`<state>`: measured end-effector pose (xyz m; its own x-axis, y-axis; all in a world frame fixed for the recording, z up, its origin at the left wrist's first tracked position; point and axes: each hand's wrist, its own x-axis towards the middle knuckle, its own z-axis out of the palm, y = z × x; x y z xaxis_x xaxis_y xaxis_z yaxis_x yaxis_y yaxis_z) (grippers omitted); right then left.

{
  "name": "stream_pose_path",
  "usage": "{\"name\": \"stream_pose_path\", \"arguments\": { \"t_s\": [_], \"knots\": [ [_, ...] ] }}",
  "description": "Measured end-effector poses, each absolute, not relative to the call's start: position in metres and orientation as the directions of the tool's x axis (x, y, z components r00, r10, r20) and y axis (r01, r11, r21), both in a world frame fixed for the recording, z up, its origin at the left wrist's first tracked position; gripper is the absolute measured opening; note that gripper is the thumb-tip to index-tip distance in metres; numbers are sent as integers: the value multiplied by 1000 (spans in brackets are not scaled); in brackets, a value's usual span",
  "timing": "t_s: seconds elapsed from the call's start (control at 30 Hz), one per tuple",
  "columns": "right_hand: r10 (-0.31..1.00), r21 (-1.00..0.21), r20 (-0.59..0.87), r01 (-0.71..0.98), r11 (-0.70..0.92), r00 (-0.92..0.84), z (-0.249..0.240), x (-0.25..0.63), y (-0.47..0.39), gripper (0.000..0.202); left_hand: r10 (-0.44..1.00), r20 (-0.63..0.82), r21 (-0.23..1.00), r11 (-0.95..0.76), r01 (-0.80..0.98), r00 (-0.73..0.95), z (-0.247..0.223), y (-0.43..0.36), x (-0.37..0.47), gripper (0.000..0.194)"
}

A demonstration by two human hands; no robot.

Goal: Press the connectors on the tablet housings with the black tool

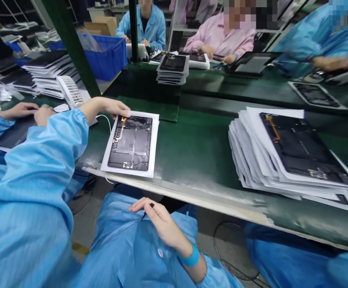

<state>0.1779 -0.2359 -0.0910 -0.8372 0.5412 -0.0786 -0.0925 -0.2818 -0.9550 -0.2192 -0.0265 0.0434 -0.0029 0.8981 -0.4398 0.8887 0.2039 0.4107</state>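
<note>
A black tablet back housing (131,144) with an orange flex cable lies on a white sheet (153,160) near the bench's front edge. My left hand (115,107) grips the upper left corner of the housing and sheet, fingers closed on it. Over my lap, below the bench edge, is my right hand (161,224), with its thumb pressed toward the fingers. A tiny dark spot shows at the thumb tip; I cannot make out what it is.
On the right stands a stack (252,160) of housings between white sheets. A smaller stack (173,70) stands farther back. A white fan (70,91), a blue crate (106,56) and a green post (71,44) are at left. A co-worker's hands (43,114) work beside me; others sit opposite.
</note>
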Motion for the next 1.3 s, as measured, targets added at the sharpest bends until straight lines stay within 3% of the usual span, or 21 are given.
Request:
{"name": "stream_pose_path", "arguments": {
  "t_s": [0.17, 0.3, 0.4, 0.57, 0.77, 0.9, 1.03, 1.13, 1.3],
  "knots": [
    [641, -976, -147, 6, -217, -753, -97, 210, -222, 67, 950, -292, 351, -3, 936, 113, 30, -15, -225, 66],
    [767, -970, -181, -17, -242, -615, -97, 247, -217, 67, 975, 12, 266, -219, 939, 224, 43, 21, -207, 72],
    [856, -963, -183, -89, -256, -484, -97, 269, -219, 65, 968, 136, 324, -242, 914, 209, 55, 64, -143, 72],
    [935, -974, -159, -107, -201, -316, -90, 298, -219, 63, 959, 11, 488, -253, 835, 284, 60, 132, 27, 54],
    [994, -969, -100, -223, -105, -35, -70, 343, -193, 59, 977, -80, 613, -110, 782, 200, 49, 183, 161, 47],
    [992, -950, -23, -313, 17, 126, -62, 375, -159, 53, 988, -27, 690, -91, 718, 151, 39, 183, 183, 39],
    [980, -936, 45, -335, 109, 192, -66, 399, -125, 54, 991, 86, 815, -132, 564, 107, 28, 163, 177, 11],
    [962, -910, 98, -369, 190, 254, -73, 410, -106, 51, 987, 120, 908, -151, 391, 103, 14, 138, 163, 20],
    [916, -871, 206, -361, 332, 345, -74, 430, -84, 49, 996, 54, 982, -66, 175, 73, -4, 105, 143, 25]
  ]
}}
